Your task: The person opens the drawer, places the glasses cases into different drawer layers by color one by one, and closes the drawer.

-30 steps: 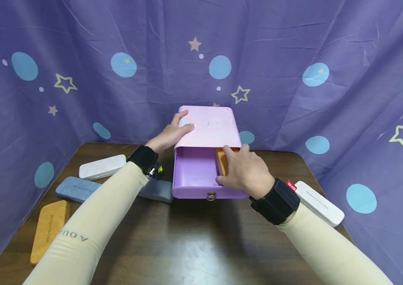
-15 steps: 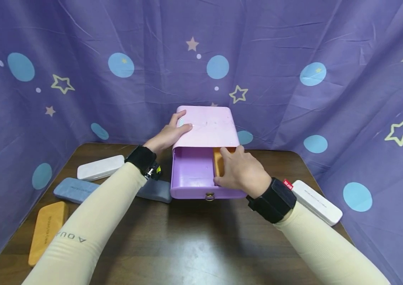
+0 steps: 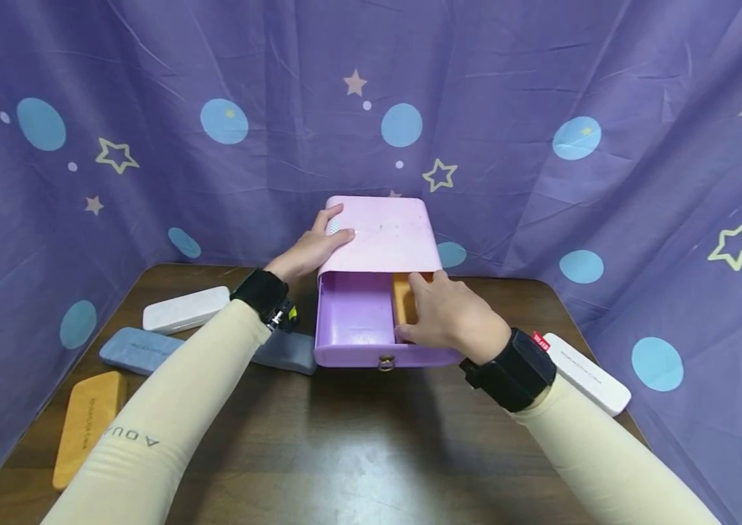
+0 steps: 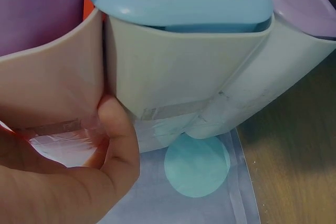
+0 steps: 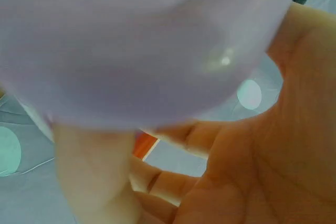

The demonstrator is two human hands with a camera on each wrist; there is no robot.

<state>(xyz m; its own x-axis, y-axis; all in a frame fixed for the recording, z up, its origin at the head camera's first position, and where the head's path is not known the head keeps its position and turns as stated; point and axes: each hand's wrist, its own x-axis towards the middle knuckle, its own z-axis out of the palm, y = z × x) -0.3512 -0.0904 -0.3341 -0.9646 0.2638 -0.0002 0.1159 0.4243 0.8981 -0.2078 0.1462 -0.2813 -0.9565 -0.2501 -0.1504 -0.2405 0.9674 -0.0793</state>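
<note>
1. Pink plastic drawer box stands at the table's far edge against the purple star-print curtain; its lilac drawer is pulled out toward the person.
2. Left hand lies on the box's top left corner, fingers fairly straight over the lid and thumb down the side, bracing rather than clenching.
3. Right hand reaches into the drawer's right side, fingers curled around an orange oblong case that lies inside along the right wall. The right wrist view is too blurred to confirm how firm the hold is.
4. On the brown wooden table: white case, blue-grey case, orange case at left; a grey case beside the box; another white case at right.
5. Risk, as judged: the case may jam against the lid's front edge if tilted, and the drawer could shift or slide out should the bracing hand ease.
</note>
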